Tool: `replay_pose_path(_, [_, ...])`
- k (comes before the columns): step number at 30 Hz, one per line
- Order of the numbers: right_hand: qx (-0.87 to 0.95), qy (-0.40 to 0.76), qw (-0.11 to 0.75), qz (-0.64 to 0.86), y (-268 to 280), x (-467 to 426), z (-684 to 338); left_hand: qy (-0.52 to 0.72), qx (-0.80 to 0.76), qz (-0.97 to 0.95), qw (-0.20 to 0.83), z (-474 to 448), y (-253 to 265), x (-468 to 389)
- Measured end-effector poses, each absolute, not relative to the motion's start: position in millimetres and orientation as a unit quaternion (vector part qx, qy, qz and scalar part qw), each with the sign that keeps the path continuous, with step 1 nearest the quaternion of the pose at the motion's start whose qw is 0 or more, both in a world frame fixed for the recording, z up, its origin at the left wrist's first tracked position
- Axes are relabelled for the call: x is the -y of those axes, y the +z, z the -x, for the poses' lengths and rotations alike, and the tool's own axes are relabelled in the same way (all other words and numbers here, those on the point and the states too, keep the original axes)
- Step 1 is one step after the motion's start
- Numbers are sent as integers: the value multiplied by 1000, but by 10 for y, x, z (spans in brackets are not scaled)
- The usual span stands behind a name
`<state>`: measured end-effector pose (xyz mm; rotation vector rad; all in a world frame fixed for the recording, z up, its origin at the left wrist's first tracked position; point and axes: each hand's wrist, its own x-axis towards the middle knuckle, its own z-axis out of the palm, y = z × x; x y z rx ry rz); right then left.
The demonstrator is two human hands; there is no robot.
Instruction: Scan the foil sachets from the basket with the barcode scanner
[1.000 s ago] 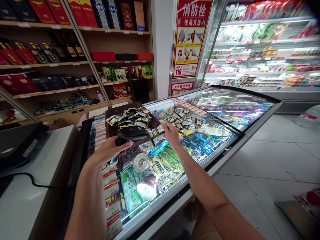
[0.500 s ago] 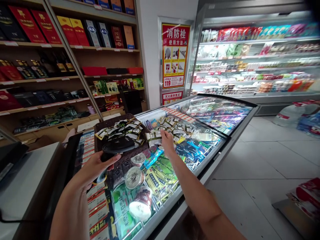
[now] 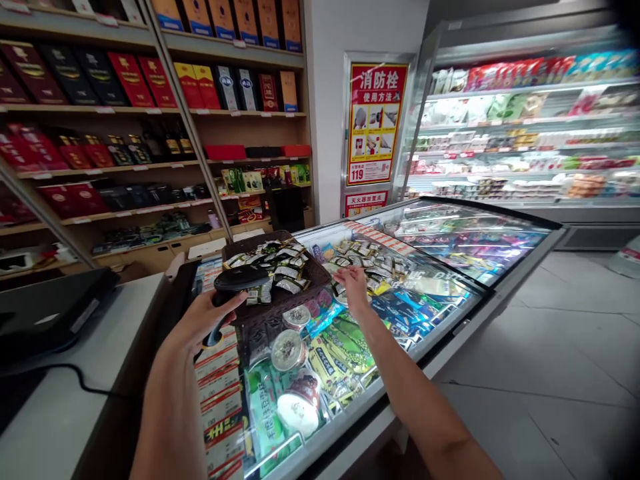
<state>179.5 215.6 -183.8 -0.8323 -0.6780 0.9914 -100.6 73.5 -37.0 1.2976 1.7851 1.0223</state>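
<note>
a person's left hand (image 3: 200, 327) gripped a black handheld scanner (image 3: 239, 280), its long axis running left to right, the head held over the near rim of a dark woven basket (image 3: 300, 293) of small snack packets (image 3: 280, 267). the right hand (image 3: 356, 288) lay just right of the basket, palm down with fingers loosely spread on the freezer's glass lid (image 3: 440, 293); whether it pinched a packet could not be told. more loose packets (image 3: 365, 257) lay just beyond its fingertips, making the right hand the nearer one. the chest freezer showed ice creams beneath the glass, a white table (image 3: 55, 413) stood at left, and shelves of boxed goods (image 3: 150, 87) and a chilled display (image 3: 525, 133) lined the shop.
</note>
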Motion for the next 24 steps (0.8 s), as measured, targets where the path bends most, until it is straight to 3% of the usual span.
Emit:
replay_pose_path(4, [461,402,665,429,-1721,-2157,-1634,414,-694,-482,339,1110,-384,-717])
replay_pose_path(9, [717,273,428,477,-1414,-2254,-1150,427,-685,-486,335,1231,-422,-710])
replay_pose_path(16, [827,186,223,482,-1145,-2325,-283,454,-681,-461,343,1261,-416,-666])
replay_pose_path(20, [837,151,197,488,-1172,-2378,-135,472,-672,-456,344,1262,-420,-655])
replay_pose_path(24, [831,204,231,463,-1213,-2418,-182,454,-679,-461,348,1244,-405,-653])
